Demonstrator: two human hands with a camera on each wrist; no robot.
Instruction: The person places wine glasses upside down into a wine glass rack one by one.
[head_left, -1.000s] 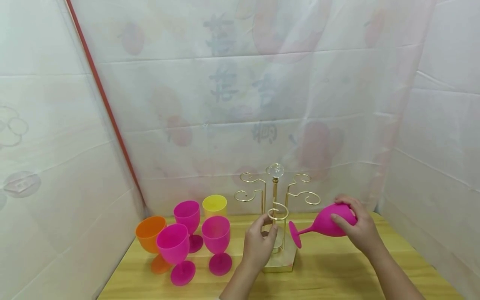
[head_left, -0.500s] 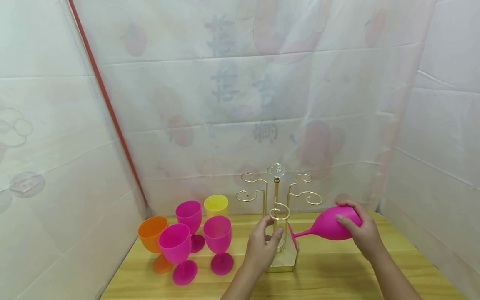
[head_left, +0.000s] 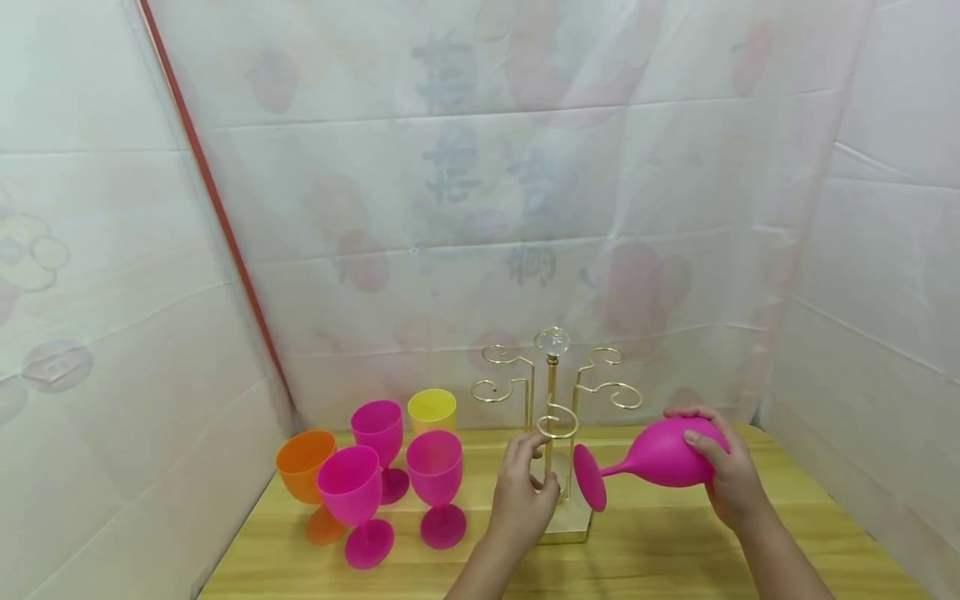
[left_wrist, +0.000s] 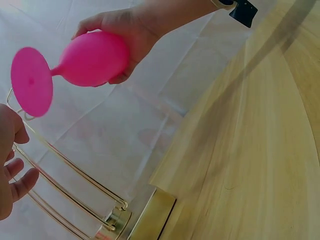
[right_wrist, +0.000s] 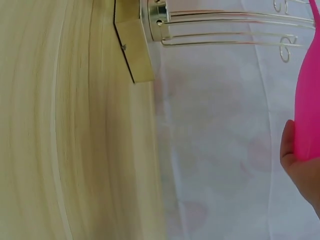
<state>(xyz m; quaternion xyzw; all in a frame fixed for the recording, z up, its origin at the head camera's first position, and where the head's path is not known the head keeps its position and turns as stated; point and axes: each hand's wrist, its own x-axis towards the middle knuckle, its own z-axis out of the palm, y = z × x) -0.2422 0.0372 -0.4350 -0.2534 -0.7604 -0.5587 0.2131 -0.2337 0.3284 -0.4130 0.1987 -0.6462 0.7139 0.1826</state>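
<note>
A bright pink plastic goblet (head_left: 671, 454) lies nearly sideways in the air right of the glass rack, its round foot toward the rack. My right hand (head_left: 723, 467) grips it by the bowl, thumb on the near side; the goblet's rim is hidden in the palm. The gold wire glass rack (head_left: 566, 525) stands on the table, with curled hooks and a clear crystal knob. My left hand (head_left: 521, 496) holds its front rod below the nearest hook, fingers and thumb curled about it. In the left wrist view the goblet's foot (left_wrist: 31, 82) overlaps the rack's upper hooks.
Left of the rack stand several upright goblets: an orange one (head_left: 306, 467), a yellow one (head_left: 432, 408) and pink ones, including a near pink goblet (head_left: 349, 492). The wooden table (head_left: 660, 550) ends at printed cloth walls (head_left: 480, 208).
The pink goblet went left until its foot passed behind a rack rod, then came back out in front and turned slightly toward me. My left hand stays at the rack, its thumb a little lower.
</note>
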